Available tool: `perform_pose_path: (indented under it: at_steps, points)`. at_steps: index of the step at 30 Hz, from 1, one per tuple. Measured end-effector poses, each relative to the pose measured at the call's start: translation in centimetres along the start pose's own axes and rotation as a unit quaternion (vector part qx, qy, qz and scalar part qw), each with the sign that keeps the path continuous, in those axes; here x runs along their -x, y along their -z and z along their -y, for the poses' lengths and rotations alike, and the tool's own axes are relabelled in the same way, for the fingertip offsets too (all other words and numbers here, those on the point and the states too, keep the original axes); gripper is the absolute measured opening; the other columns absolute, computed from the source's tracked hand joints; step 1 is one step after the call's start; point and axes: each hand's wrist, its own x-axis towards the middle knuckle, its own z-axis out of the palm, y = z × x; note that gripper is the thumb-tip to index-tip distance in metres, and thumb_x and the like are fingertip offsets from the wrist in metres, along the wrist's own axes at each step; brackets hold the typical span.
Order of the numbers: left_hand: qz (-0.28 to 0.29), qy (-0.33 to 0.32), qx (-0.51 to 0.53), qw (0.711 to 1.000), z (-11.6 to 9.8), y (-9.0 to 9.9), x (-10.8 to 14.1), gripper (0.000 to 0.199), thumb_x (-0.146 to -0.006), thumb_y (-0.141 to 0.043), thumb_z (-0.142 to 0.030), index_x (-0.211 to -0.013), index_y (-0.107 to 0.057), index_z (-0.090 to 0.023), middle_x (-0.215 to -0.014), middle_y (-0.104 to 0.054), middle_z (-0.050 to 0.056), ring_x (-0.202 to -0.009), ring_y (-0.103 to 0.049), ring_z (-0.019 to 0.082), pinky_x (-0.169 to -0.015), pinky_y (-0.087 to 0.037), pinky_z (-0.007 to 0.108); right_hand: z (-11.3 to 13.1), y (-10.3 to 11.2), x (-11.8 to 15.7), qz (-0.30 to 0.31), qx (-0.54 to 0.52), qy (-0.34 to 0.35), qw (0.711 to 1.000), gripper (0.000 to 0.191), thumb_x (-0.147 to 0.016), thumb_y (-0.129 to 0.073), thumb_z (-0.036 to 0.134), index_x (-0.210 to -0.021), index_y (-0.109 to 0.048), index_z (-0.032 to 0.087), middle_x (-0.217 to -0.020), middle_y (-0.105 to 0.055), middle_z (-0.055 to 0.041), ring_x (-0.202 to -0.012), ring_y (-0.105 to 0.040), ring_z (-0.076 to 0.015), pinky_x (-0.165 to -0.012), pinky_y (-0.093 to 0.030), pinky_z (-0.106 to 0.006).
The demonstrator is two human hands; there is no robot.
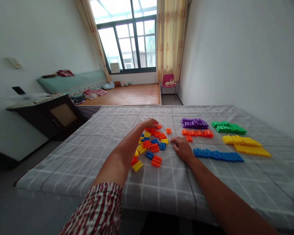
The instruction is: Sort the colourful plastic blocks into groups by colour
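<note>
My left hand [148,123] reaches to the far edge of a loose heap of small ribbed plastic pieces. Its fingers close around an orange plastic piece [155,123], partly hidden by the hand. The heap mixes orange, yellow and blue pieces, such as a yellow piece [137,166] and a blue piece [162,146] at its edges. One orange piece [168,131] lies apart on the cloth. My right hand [182,147] rests on the table to the right of the heap, fingers loosely bent and apart, nothing visible in it.
On the right lie rows of joined pieces: purple [194,123], green [229,127], orange [198,133], yellow [246,145] and blue [218,155]. A grey checked cloth [88,163] covers the table. Beyond stand a bed [134,94], a pink chair [168,80] and a dark cabinet [46,114].
</note>
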Motion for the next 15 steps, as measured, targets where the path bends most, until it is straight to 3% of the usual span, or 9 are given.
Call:
perform_pose_path:
  at_steps: [3, 6, 9, 12, 15]
  points:
    - [0.06, -0.058, 0.014, 0.996, -0.7, 1.1, 2.7, 0.036, -0.067, -0.069, -0.03, -0.101, -0.075, -0.02, -0.094, -0.074, 0.003, -0.082, -0.065, 0.019, -0.078, -0.048, 0.024, 0.0, 0.0, -0.1, 0.0, 0.007, 0.0, 1.0, 0.025, -0.079, -0.051, 0.011, -0.094, -0.069, 0.021, -0.105, -0.068, -0.0052, -0.102, -0.054, -0.0213, -0.095, -0.038, -0.034]
    - [0.104, -0.095, 0.04, 0.989, -1.9, 2.0, 5.2, 0.036, -0.063, -0.074, -0.032, -0.098, -0.075, -0.022, -0.098, -0.073, 0.001, -0.09, -0.064, 0.019, -0.084, -0.047, 0.024, 0.1, 0.0, -0.1, 0.004, 0.012, -0.001, 1.0, 0.024, -0.08, -0.052, 0.012, -0.095, -0.069, 0.021, -0.105, -0.068, -0.0057, -0.102, -0.054, -0.0211, -0.095, -0.038, -0.033]
    - [0.041, -0.108, 0.03, 0.993, -3.8, 1.7, 6.2, 0.028, -0.072, -0.069, -0.032, -0.099, -0.075, -0.023, -0.114, -0.069, 0.004, -0.11, -0.059, 0.021, -0.098, -0.042, 0.028, 0.1, 0.0, -0.2, 0.008, 0.018, -0.002, 1.0, 0.024, -0.081, -0.052, 0.012, -0.096, -0.069, 0.02, -0.105, -0.068, -0.0062, -0.102, -0.054, -0.0209, -0.095, -0.038, -0.032]
    - [-0.042, -0.114, -0.008, 0.993, -6.2, -0.3, 5.7, 0.034, -0.086, -0.055, -0.032, -0.116, -0.068, -0.023, -0.133, -0.058, 0.008, -0.126, -0.049, 0.023, -0.107, -0.035, 0.035, 0.0, 0.0, -0.3, 0.009, 0.025, -0.002, 1.0, 0.024, -0.08, -0.052, 0.011, -0.095, -0.069, 0.019, -0.105, -0.069, -0.0065, -0.102, -0.054, -0.0208, -0.095, -0.038, -0.032]
    - [-0.019, -0.121, -0.052, 0.991, -8.4, -2.9, 4.9, 0.04, -0.091, -0.048, -0.036, -0.128, -0.059, -0.027, -0.144, -0.047, 0.008, -0.133, -0.041, 0.025, -0.11, -0.031, 0.042, -0.1, 0.1, -0.3, 0.009, 0.022, 0.001, 1.0, 0.024, -0.081, -0.051, 0.012, -0.094, -0.069, 0.02, -0.104, -0.069, -0.006, -0.101, -0.055, -0.0202, -0.096, -0.038, -0.032]
